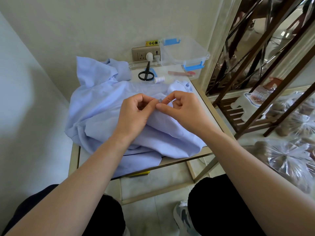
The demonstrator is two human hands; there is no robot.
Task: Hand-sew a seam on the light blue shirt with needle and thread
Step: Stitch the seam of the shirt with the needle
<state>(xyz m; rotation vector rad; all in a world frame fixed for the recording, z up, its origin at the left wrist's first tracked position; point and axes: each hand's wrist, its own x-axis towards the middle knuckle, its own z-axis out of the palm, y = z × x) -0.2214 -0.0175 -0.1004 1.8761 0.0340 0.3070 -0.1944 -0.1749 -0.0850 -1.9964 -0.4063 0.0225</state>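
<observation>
Now, from the head view, a stitch seems in hand: the left hand (136, 110) pinches a fold of the shirt (95, 108) heaped on the worktop (177, 77), and the right hand (183, 108) grips the needle (171, 100). Next likely calls for a careful push through that fold.

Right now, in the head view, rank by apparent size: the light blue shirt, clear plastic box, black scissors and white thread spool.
1. light blue shirt
2. clear plastic box
3. black scissors
4. white thread spool
The last three sit close together, so nearness hardly matters.
</observation>
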